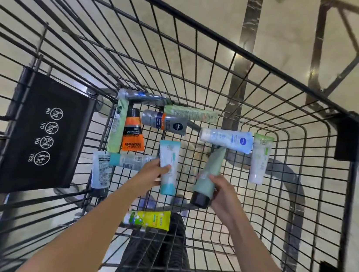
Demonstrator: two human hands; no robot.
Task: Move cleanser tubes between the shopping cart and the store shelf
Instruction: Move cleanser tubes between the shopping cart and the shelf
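Both my arms reach down into a black wire shopping cart (247, 60). My left hand (150, 173) grips a white tube with a teal cap end (170, 157). My right hand (223, 192) grips a pale green tube with a dark cap (212, 165). Several other cleanser tubes lie on the cart floor: an orange one (132, 136), a grey one (164, 122), a white and blue one (228, 139), a white and green one (259, 160) and a yellow one (151, 219) near me.
A black child-seat flap with safety icons (42, 133) stands at the cart's left end. More tubes lie along the left side (118, 125) and back (190, 113). Beige tiled floor shows through the wire. A metal frame (353, 56) stands at the upper right.
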